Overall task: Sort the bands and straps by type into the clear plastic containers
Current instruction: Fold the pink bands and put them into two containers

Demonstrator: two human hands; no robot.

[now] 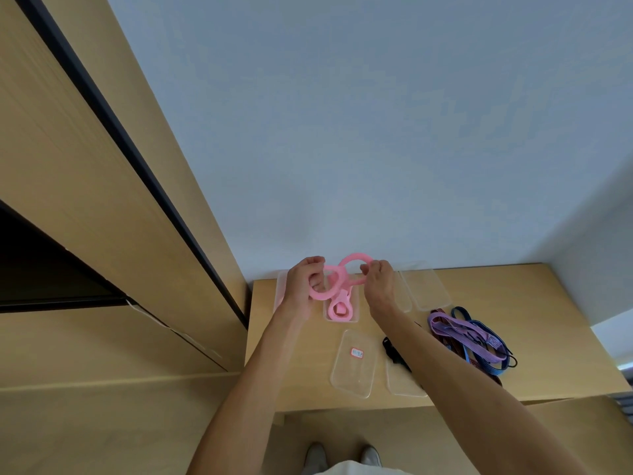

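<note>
Holding pink band above container

The right forearm hides part of a clear container.

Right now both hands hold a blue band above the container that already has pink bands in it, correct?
Not quite. The head view shows the band is pink, not blue. Left hand and right hand hold it above the container of pink bands.
</note>
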